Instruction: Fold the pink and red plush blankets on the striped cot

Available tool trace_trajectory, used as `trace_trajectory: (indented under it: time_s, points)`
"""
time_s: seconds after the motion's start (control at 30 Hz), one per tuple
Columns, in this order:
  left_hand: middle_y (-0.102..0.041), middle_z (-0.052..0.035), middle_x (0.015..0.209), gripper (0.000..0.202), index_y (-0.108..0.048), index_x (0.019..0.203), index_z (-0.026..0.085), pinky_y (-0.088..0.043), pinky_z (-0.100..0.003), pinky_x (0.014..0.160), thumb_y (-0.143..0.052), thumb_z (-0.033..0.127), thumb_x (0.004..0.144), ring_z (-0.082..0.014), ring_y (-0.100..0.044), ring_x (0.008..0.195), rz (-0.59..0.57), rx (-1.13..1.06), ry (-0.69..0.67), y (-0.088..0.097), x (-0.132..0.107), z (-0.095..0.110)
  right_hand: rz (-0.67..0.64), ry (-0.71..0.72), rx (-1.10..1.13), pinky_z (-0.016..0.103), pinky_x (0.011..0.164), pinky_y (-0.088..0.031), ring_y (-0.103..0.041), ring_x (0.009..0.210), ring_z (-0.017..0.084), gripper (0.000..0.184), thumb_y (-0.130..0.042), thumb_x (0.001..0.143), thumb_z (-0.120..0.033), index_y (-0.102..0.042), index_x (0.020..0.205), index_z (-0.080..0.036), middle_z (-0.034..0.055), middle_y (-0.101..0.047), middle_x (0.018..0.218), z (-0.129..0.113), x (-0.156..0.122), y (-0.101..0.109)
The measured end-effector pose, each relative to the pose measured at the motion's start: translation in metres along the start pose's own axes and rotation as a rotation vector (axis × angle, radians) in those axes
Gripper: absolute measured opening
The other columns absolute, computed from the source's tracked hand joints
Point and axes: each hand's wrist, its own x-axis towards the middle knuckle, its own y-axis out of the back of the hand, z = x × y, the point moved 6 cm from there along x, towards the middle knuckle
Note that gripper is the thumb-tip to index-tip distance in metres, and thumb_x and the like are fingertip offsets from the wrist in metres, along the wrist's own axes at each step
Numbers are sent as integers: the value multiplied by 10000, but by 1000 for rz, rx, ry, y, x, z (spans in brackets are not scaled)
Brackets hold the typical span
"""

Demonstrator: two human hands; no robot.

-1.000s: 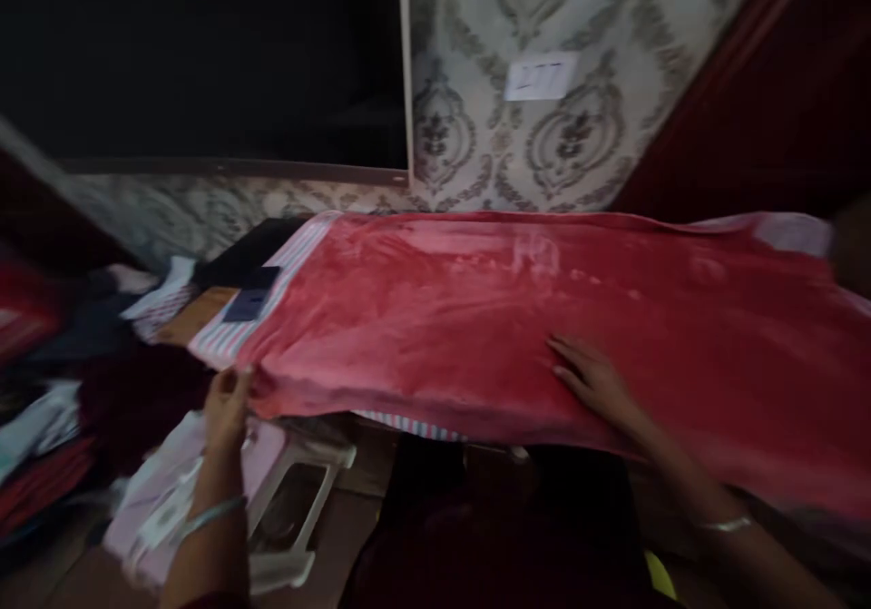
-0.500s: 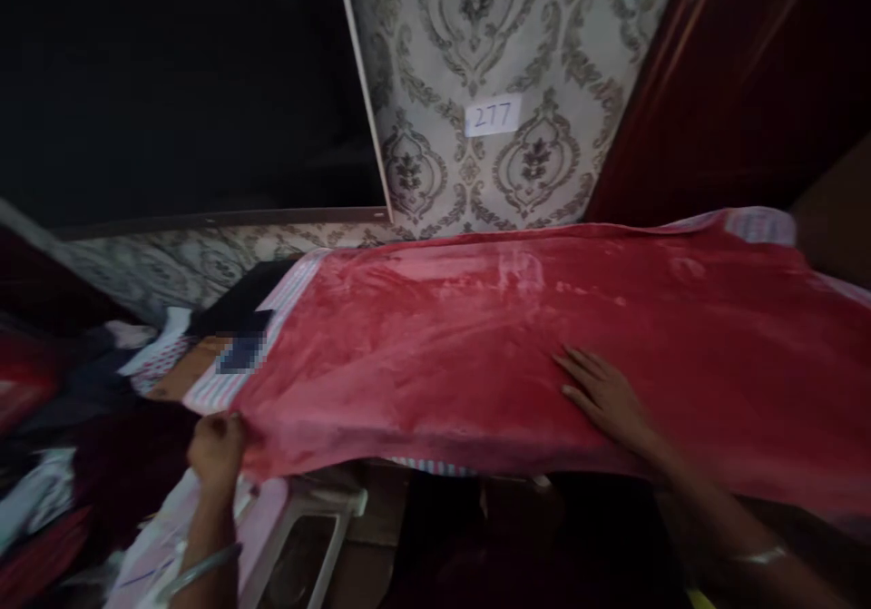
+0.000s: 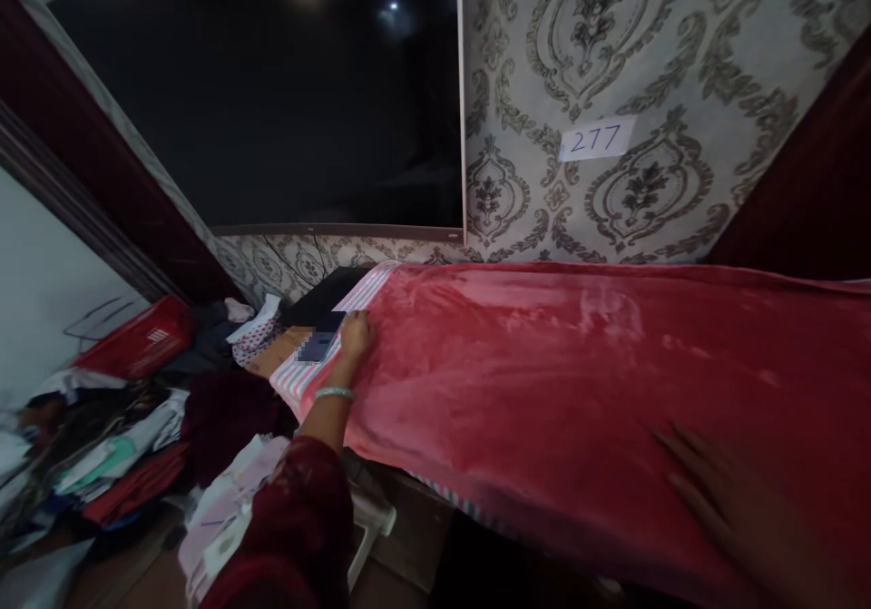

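A red plush cloth (image 3: 476, 373) lies spread over a long surface, on top of a striped cloth (image 3: 299, 378) that shows along its left end and front edge. My left hand (image 3: 357, 335) is at the left edge of the red cloth, fingers curled closed on its border beside the stripes. Farther right, my right hand (image 3: 721, 482) rests flat on the red cloth with its fingers stretched out; it is dim and somewhat blurred. Just left of my left hand lies a dark flat item (image 3: 319, 344), partly pixelated.
A large television (image 3: 306, 101) hangs on the patterned wall, beside a paper marked 277 (image 3: 597, 140). Piled clothes (image 3: 115, 464) and a red bag (image 3: 140, 337) lie at left. A pale plastic stool (image 3: 371, 527) stands below the front edge.
My left hand has moved from the front left corner to farther back along the cloth's left edge. My right hand stays flat on the cloth. The view has turned left.
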Motion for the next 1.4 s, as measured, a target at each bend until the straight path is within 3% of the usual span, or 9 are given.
trace_trajectory:
  time_s: [0.2,0.4,0.53,0.7,0.83,0.93,1.07,1.27,1.4]
  points:
    - [-696,-266,1175,339,-683,1154,85,-470,-436,960,-573,244,876,-390,-631,1191,-88,-8,179,-15,39,-22,28,-60,65,659,1088,-460,-570,1304,392,605,-459,884,-547,-487,1484,-480,-22,-612,1436,11,-3,-9]
    - [-736,-216,1126,493,-611,1280,90,-494,-360,857,-663,327,850,-331,-697,1072,-95,-124,313,-23,64,-36,12,-69,65,646,1086,-469,-553,1322,400,608,-481,891,-539,-526,1479,-389,10,-593,1462,10,-5,-9]
    - [-759,-160,1040,530,-625,1278,109,-516,-344,797,-716,326,802,-297,-726,930,-84,-237,320,-27,67,-38,23,-94,58,672,1065,-476,-575,1297,401,593,-486,872,-532,-530,1459,-458,-16,-617,1433,12,-5,-9]
    - [-747,-76,869,476,-629,1318,124,-534,-321,758,-578,240,859,-226,-705,783,-24,-342,309,-14,69,-43,31,-83,55,657,1067,-485,-579,1294,395,588,-483,888,-543,-552,1457,-415,12,-620,1428,10,-4,-7]
    - [-750,-99,942,476,-638,1327,149,-528,-365,878,-519,234,874,-262,-702,939,80,-373,291,4,76,-48,79,-80,64,662,1026,-521,-599,1268,395,536,-475,905,-541,-569,1427,-456,-11,-624,1420,5,-2,0]
    - [-760,-130,982,380,-724,1171,175,-523,-421,916,-580,236,825,-317,-697,1012,90,-391,295,6,79,-48,62,-68,70,645,1044,-518,-606,1264,381,508,-456,934,-524,-577,1420,-440,-4,-616,1428,1,-1,2]
    - [-778,-126,997,211,-778,914,195,-520,-421,961,-701,274,734,-327,-692,1076,-8,-466,243,-3,80,-41,68,-70,51,631,1059,-507,-614,1257,377,485,-449,941,-549,-645,1355,-390,29,-637,1401,1,1,4]
    - [-783,-102,1075,450,-806,906,170,-551,-369,930,-854,428,542,-304,-673,1105,-225,-617,130,-10,75,-33,-34,-92,80,614,1095,-474,-601,1284,354,554,-429,945,-592,-648,1358,-294,78,-630,1414,2,1,6]
    - [-789,-109,1011,403,-802,789,166,-567,-340,822,-882,346,438,-294,-684,998,-339,-632,111,-10,73,-30,34,-148,139,625,1086,-479,-639,1228,361,492,-442,955,-575,-688,1282,-302,72,-692,1322,-1,13,17]
